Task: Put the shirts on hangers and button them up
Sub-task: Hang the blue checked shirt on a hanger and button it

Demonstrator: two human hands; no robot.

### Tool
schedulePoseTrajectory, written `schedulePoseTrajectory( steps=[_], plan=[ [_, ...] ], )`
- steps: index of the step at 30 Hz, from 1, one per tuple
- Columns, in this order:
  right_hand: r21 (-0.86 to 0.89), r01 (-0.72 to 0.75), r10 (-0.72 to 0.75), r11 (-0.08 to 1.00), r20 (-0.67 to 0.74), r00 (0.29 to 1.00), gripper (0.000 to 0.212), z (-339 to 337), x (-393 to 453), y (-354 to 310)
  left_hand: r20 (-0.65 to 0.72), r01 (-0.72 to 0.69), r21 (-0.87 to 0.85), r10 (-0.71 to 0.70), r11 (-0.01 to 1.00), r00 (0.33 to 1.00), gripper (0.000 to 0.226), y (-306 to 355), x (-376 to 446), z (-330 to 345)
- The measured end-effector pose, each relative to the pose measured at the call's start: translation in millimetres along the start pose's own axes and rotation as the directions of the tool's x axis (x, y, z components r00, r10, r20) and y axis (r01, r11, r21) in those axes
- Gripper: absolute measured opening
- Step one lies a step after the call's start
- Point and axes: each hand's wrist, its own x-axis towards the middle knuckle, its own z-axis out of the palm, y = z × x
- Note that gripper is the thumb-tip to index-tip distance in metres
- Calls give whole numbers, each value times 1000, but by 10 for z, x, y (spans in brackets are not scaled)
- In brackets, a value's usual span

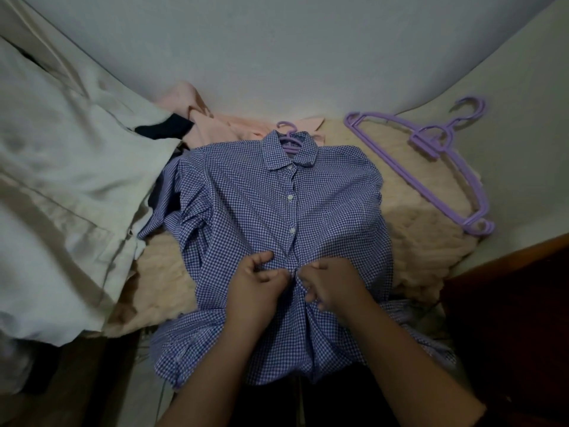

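Observation:
A blue-and-white checked shirt (246,204) lies face up on a beige fuzzy blanket (421,229), with a purple hanger (288,134) inside it, its hook sticking out of the collar. Its upper buttons along the placket are fastened. My left hand (257,285) pinches the left edge of the placket at the lower middle of the shirt. My right hand (329,283) pinches the right edge just across from it. The two hands almost touch over the placket. The button between my fingers is hidden.
Spare purple hangers (443,149) lie stacked on the blanket at the right. A pink garment (234,123) lies behind the shirt's collar. A pale sheet or curtain (61,180) covers the left side. A dark wooden edge (508,288) stands at the lower right.

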Motion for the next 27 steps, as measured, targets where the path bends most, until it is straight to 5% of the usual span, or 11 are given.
schedulePoseTrajectory(
  steps=[11,19,27],
  plan=[
    [75,-9,5,997,52,999,20,1,-22,-5,22,-41,-1,41,999,999,24,-26,14,18],
    [49,149,-149,988,1,989,22,41,-62,20,67,-44,-2,44,999,997,35,-45,23,4],
    [53,102,-103,993,3,995,20,20,-76,-49,6,-330,234,338,915,941,40,-106,-83,125]
  ],
)
